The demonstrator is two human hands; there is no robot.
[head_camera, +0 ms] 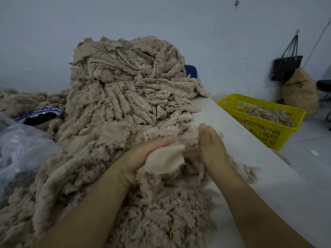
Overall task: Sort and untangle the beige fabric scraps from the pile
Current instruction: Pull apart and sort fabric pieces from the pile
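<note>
cups a smooth-backed beige scrap (165, 158) in the left hand (141, 158), palm up, with the thumb laid along its upper edge and the other fingers hidden beneath the cloth. presses the right hand (213, 147) edge-on into fluffy fleece just right of that scrap, with fingers (204, 129) close together, nearly straight, tips bent slightly over the fluff; thumb out of sight behind the fabric, so no telling whether pinching or only pressing. keeps the scrap between the two hands, smooth side up, touching the loose fleece beneath it at the near foot of the pile (125, 90). behind the hands, heaped high in long shaggy beige strips, sloping down towards both forearms and spilling off to the left. underneath and to the right, a pale table (259, 185). beyond its right edge, well apart from the hands, a yellow basket (259, 129) with a few beige scraps inside. left of the pile, a blue-and-white bowl (40, 113) with dark contents and a crumpled clear plastic bag (23, 145). farther back on the right, a dark bag (286, 67) hung on the wall (161, 18) above a stuffed beige sack (300, 93).
</note>
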